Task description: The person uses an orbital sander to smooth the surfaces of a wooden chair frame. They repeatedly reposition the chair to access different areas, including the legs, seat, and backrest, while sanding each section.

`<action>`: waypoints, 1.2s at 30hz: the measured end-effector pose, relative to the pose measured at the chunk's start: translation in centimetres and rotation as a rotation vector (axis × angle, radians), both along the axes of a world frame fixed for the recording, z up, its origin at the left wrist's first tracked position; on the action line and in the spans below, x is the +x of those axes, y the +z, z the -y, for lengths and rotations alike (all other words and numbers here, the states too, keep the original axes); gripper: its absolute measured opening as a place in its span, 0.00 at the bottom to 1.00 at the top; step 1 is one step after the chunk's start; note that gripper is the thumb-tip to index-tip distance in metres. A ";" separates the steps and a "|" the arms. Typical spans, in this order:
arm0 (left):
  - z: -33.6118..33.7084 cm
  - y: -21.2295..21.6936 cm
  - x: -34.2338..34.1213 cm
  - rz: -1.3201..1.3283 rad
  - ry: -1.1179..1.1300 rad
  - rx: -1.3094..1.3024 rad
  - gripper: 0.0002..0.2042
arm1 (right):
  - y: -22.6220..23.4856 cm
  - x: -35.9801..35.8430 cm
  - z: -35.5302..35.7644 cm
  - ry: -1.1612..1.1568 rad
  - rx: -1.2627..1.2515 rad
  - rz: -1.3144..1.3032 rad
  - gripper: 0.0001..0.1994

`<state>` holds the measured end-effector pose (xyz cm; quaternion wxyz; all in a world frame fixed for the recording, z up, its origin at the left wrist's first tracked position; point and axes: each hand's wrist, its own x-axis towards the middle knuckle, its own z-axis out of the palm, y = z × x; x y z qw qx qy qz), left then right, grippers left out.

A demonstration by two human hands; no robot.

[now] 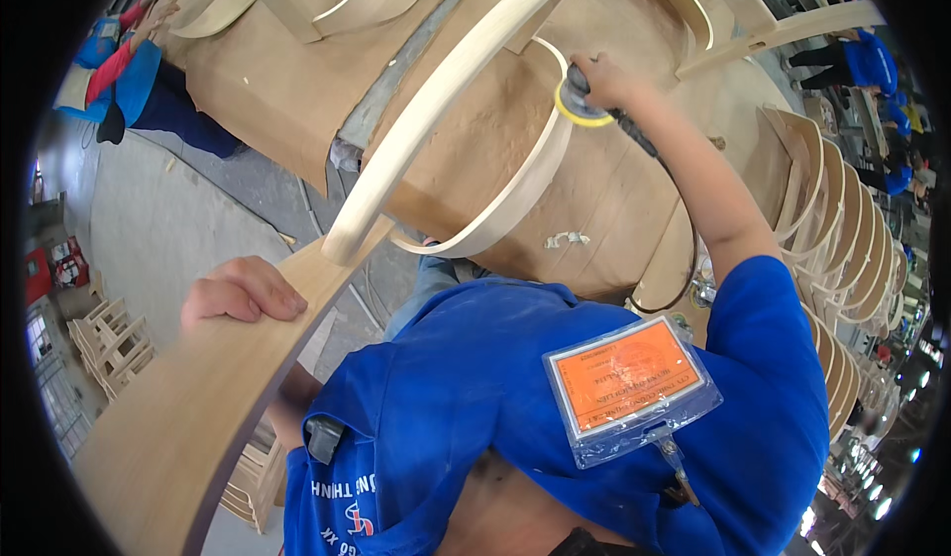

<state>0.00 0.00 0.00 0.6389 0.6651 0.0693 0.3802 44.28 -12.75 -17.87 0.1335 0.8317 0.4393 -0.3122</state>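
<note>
Right hand (602, 79): closed around a small sander with a yellow disc (581, 110), pressed on the curved wooden frame (466, 71)
Left hand (241, 294): fingers curled over the edge of a bent plywood panel (188, 407), steadying it
Frame: lies across the brown surface (604, 190)
Right side: stacked curved chair parts (842, 259)
Far left: another person in blue (149, 86)

Grey concrete floor (168, 229), brown workbench (614, 190), stacked bent wooden parts (842, 259) on the right.
</note>
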 end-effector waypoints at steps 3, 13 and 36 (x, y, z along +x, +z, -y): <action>0.0 -0.3 0.5 0.023 0.046 0.056 0.16 | 1.0 -3.5 1.9 0.084 0.107 0.031 0.33; 0.6 -0.5 -0.5 -0.055 0.133 0.107 0.20 | 0.4 -21.4 3.4 0.302 0.154 -0.349 0.26; -10.7 -12.4 -14.2 0.017 0.454 -0.452 0.17 | -8.4 -8.1 33.6 -0.942 0.444 0.125 0.37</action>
